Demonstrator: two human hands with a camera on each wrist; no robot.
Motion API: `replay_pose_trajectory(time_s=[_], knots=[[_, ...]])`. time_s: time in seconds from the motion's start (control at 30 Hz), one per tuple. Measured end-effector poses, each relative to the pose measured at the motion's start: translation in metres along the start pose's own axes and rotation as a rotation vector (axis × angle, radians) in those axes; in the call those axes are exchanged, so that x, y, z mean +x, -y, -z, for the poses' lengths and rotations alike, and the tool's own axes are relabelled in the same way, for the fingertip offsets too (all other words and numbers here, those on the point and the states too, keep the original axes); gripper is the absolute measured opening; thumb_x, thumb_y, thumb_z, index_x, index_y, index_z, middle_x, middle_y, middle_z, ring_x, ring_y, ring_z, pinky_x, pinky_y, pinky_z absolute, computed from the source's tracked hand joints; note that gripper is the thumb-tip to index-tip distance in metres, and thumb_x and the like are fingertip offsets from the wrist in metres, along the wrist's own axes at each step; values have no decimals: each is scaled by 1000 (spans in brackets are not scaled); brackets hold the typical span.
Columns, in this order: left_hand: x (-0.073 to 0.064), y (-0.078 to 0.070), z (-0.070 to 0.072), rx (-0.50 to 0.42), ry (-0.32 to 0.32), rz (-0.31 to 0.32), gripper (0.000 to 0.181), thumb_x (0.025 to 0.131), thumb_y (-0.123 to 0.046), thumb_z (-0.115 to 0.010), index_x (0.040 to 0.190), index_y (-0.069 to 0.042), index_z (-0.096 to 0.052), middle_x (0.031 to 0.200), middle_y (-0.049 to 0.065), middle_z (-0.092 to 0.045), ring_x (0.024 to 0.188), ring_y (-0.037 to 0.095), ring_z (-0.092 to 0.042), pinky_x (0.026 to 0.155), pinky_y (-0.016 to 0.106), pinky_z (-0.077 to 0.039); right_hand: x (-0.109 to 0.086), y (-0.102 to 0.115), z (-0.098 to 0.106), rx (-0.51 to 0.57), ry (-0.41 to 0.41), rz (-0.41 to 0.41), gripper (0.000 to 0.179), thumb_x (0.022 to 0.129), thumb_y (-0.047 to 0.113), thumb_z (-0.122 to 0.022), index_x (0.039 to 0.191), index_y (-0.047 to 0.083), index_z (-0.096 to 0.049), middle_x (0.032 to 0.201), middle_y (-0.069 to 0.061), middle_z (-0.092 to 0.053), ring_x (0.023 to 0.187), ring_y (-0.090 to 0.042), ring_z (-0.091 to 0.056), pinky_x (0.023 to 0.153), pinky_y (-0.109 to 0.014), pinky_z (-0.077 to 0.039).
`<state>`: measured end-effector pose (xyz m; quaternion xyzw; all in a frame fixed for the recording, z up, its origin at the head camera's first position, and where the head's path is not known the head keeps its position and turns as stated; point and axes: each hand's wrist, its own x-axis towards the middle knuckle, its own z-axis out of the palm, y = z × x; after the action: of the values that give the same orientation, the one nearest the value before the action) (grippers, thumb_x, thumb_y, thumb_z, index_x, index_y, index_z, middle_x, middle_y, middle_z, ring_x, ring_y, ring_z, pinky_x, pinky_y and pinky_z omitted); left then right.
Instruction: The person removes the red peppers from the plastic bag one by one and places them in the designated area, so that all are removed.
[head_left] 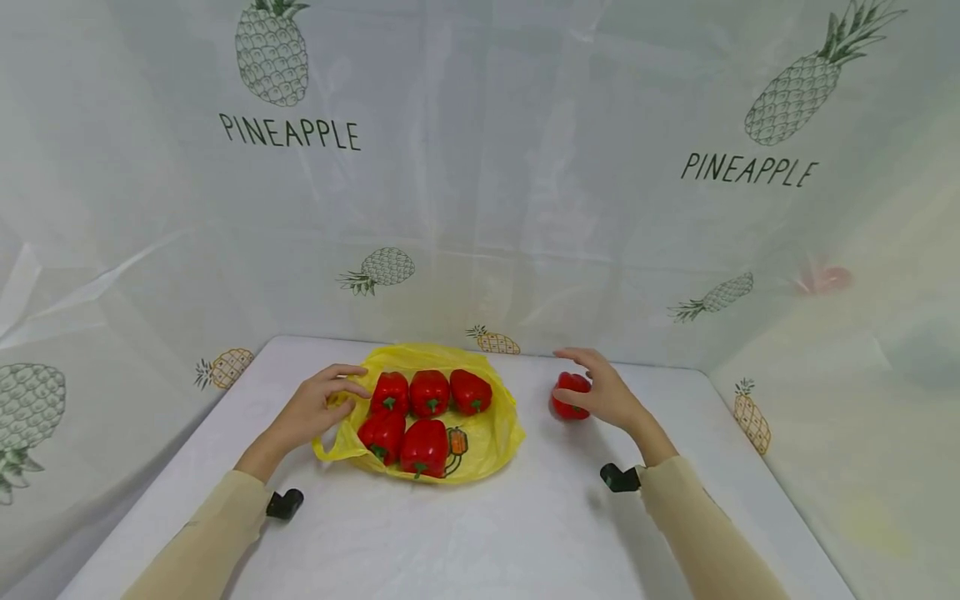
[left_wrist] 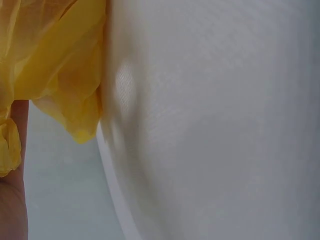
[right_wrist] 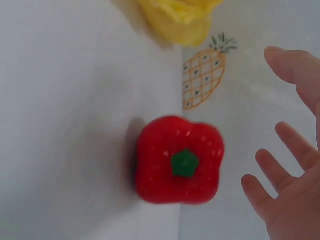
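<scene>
Several red bell peppers with green stems sit in a spread yellow plastic bag, whose mouth gapes toward me. My left hand is at the bag's left edge, fingers loosely bent and thumb apart from them. In the left wrist view, crumpled yellow plastic covers part of that hand. A single red bell pepper lies on the table right of the bag, its green stem facing the right wrist camera. Beside and partly over it, my right hand has its fingers and thumb spread, with nothing gripped.
A white table carries everything. Behind it and at both sides hangs a pale curtain printed with pineapples. Dark wrist-camera mounts stick out by both sleeves. A bag handle loop hangs at the bag's left.
</scene>
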<state>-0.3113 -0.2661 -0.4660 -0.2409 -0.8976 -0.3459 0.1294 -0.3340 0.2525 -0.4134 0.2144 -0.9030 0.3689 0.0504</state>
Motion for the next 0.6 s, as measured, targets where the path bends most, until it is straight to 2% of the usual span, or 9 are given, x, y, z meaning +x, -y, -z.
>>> replay_pose_trajectory(time_s=[0.23,0.47,0.6], knots=[[-1,-2,0,5,-17,-18,25,98,1,-73,110,-19,-83,145,5,-62,137,37,-56,103,38,-56,-4,28,-6,44,1,47,68,92,21,-85,153,16,-54,157,-9,-48,143,-38,-46,112,-61,-47],[-2,1,0,6,-28,-23,24,97,1,-74,109,-17,-83,145,5,-63,136,37,-56,101,29,-55,-10,55,-15,112,17,108,68,90,22,-87,150,24,-57,154,-4,-50,135,-33,-53,104,-55,-56],[-2,1,0,-8,-28,-31,22,97,0,-74,110,-16,-83,145,6,-62,136,38,-56,99,26,-54,-14,70,-23,159,31,167,67,90,17,-87,150,22,-57,153,-3,-51,136,-32,-54,102,-51,-57]])
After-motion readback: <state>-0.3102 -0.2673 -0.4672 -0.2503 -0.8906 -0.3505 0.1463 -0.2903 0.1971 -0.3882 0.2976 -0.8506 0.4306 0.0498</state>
